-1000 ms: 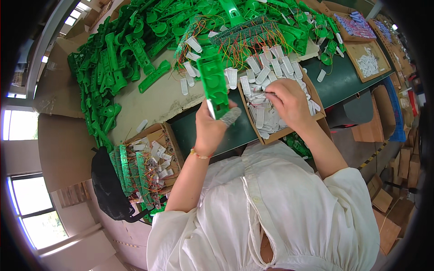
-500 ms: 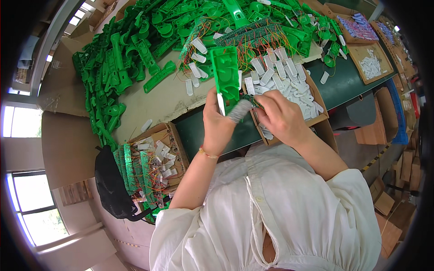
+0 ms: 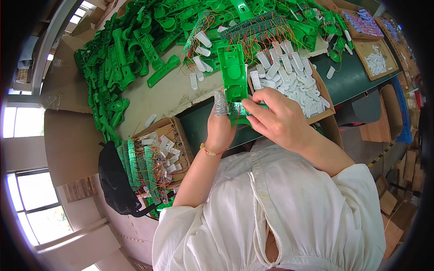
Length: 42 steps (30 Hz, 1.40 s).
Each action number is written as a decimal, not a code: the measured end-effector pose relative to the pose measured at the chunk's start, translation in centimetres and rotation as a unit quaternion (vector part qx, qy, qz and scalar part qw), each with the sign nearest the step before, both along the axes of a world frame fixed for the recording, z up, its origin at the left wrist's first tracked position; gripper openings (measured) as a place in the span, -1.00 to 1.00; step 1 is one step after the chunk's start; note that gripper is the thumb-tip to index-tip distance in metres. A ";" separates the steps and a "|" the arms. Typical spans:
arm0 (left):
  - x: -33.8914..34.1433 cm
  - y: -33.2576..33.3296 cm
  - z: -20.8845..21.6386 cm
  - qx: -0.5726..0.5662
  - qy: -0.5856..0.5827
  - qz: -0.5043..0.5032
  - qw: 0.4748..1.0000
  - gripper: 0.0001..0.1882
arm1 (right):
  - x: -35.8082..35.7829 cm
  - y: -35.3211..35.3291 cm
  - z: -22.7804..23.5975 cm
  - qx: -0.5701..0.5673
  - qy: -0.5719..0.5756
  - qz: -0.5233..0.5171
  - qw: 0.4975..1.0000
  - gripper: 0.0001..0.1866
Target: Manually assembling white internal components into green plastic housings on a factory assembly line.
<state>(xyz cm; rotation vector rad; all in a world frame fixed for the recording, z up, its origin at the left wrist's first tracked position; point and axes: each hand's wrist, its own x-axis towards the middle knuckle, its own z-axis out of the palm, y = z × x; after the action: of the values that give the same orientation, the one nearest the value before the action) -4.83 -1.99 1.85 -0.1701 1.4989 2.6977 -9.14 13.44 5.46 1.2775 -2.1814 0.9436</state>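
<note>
- Head view: the green housing is gripped near its lower end by the left hand, above the near side of the dark green table; its hollow side is turned up, presumably so that the inside can be seen and reached.
- By the right hand, a small circuit board is pinched in narrowed fingers across the housing's lower end; whether it is seated or merely rested there cannot be told.
- A grey finger cover is worn on the left thumb, set beside the board, seemingly for protection or firmer grip.
- White pieces are gathered loose in a cardboard tray just beyond the right hand, probably for a short reach.
- Board strips are laid together farther back, their wires trailing nearer, perhaps to limit tangling.
- Other housings are heaped at the far left, apparently clear of the working space.
</note>
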 end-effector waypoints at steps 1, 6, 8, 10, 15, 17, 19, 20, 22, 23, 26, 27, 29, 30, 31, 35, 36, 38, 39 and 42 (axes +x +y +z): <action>0.0 0.2 0.2 0.001 0.002 0.010 1.000 -0.44 | 0.0 0.0 0.1 0.012 0.017 -0.003 1.000 -0.75; 0.3 0.1 -0.3 -0.046 0.049 0.004 0.998 -0.38 | -0.1 0.2 0.1 0.032 0.000 0.020 0.999 -0.64; 0.5 -0.3 -0.4 -0.096 0.037 -0.022 0.994 -0.32 | -0.2 0.3 0.2 0.032 -0.012 0.029 0.999 -0.64; 0.4 0.0 -0.1 -0.092 0.046 -0.022 0.994 -0.30 | -0.3 0.6 0.5 0.026 -0.088 0.061 0.994 -0.64; 0.4 0.1 -0.8 -0.030 0.058 -0.016 0.998 -0.31 | 0.2 0.0 -0.5 0.012 -0.024 0.016 1.000 -0.64; 0.5 0.0 -1.1 -0.014 0.053 -0.022 0.998 -0.33 | 0.2 -0.1 -0.7 0.004 -0.016 0.010 1.000 -0.63; 0.6 0.4 -1.0 -0.008 0.052 -0.009 0.999 -0.37 | 0.4 -0.1 -0.7 -0.002 -0.073 0.025 0.997 -0.62; 0.5 0.9 -1.0 -0.017 0.056 0.007 0.998 -0.40 | 0.3 -0.1 -0.8 -0.002 -0.074 0.024 0.997 -0.62; 0.8 0.4 -1.3 0.006 0.039 -0.011 0.999 -0.45 | 0.2 0.0 -1.1 0.017 -0.082 0.025 0.996 -0.62; 1.1 0.2 -1.2 0.046 0.028 -0.023 0.998 -0.49 | 0.0 0.1 -1.3 0.017 -0.082 0.023 0.996 -0.62; 1.0 0.1 -1.6 0.072 0.006 -0.034 0.997 -0.53 | -0.2 0.1 -1.7 0.010 -0.126 0.049 0.991 -0.63; 0.9 0.0 -1.7 0.058 -0.004 -0.031 0.998 -0.54 | -0.1 0.2 -1.5 0.016 -0.125 0.046 0.991 -0.65; 0.8 0.0 -1.2 0.074 -0.001 -0.038 0.997 -0.57 | -0.1 0.2 -0.9 0.020 -0.125 0.044 0.991 -0.68; 0.8 0.1 -0.8 0.092 0.003 -0.046 0.995 -0.59 | 0.0 0.2 -0.4 0.026 -0.125 0.039 0.991 -0.68; 0.9 0.2 -0.6 0.080 0.004 -0.038 0.996 -0.59 | 0.0 0.2 -0.1 0.033 -0.125 0.034 0.991 -0.69; 0.9 0.7 -1.2 0.050 0.007 -0.015 0.999 -0.59 | 0.4 -0.2 -1.3 -0.002 -0.110 0.019 0.994 -0.63; 1.0 0.7 -1.3 0.079 0.004 -0.017 0.997 -0.58 | 0.2 0.0 -1.5 -0.001 -0.121 0.024 0.992 -0.67; 1.3 0.6 -1.2 0.092 0.013 -0.036 0.995 -0.60 | 0.0 0.1 -2.0 0.000 -0.132 0.027 0.991 -0.70; 1.3 0.6 -1.1 0.094 0.012 -0.037 0.995 -0.60 | -0.1 0.2 -2.2 -0.005 -0.149 0.031 0.988 -0.69; 0.9 0.7 -1.1 -0.060 0.013 -0.014 0.998 -0.69 | 0.0 0.2 -3.0 -0.012 -0.175 0.028 0.984 -0.68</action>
<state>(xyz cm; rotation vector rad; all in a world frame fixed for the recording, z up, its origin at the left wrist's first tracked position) -3.91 -1.28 0.70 -0.1197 1.6594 2.5996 -9.12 13.60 2.49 1.2432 -2.3924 1.2967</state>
